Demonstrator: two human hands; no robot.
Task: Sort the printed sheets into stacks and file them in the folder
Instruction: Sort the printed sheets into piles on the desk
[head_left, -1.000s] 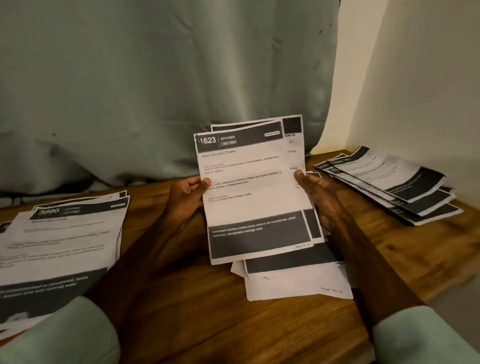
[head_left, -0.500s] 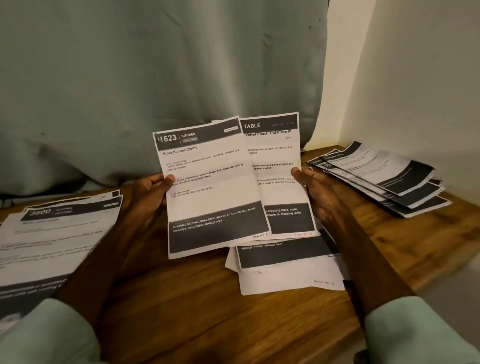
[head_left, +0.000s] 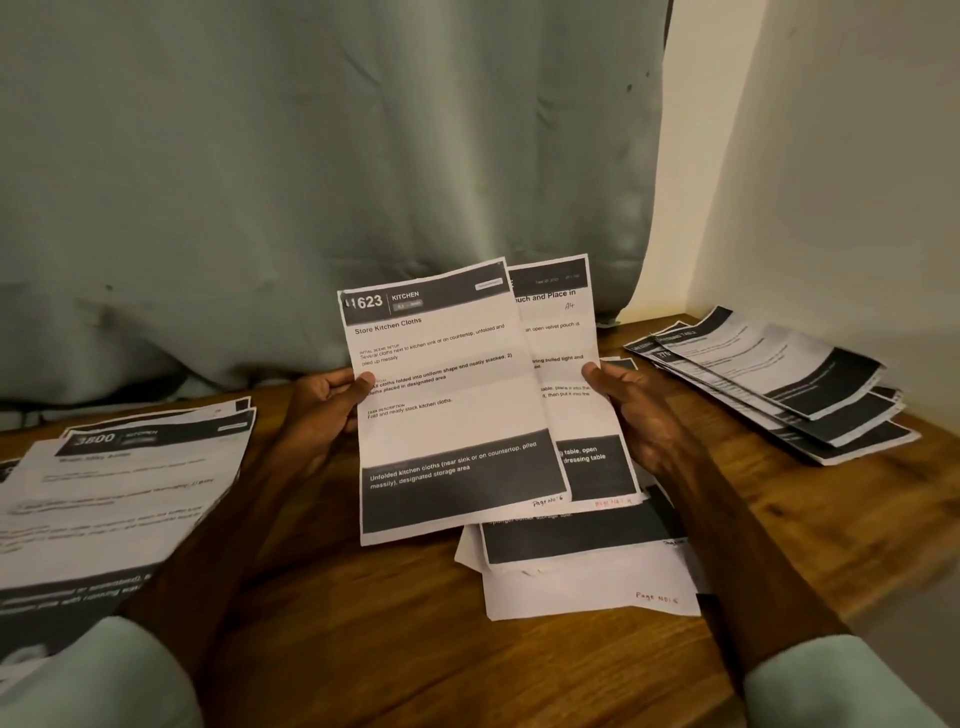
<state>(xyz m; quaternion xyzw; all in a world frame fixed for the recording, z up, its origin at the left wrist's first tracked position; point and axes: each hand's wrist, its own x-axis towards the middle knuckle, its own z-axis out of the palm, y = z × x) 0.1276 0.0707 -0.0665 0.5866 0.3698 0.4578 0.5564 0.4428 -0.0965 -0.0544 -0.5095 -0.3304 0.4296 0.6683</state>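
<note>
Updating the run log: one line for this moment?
left grip: holds KITCHEN sheet | right grip: holds dressing-table sheet | on table: left stack, right stack, centre pile

White printed sheets (head_left: 447, 395) carry black bands and grey text; the worktop (head_left: 415, 649) is brown streaked wood, the curtain (head_left: 311, 182) grey-green, the wall (head_left: 831, 182) cream

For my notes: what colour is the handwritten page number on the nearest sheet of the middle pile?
The page number is red, clearest in the head view.
</note>
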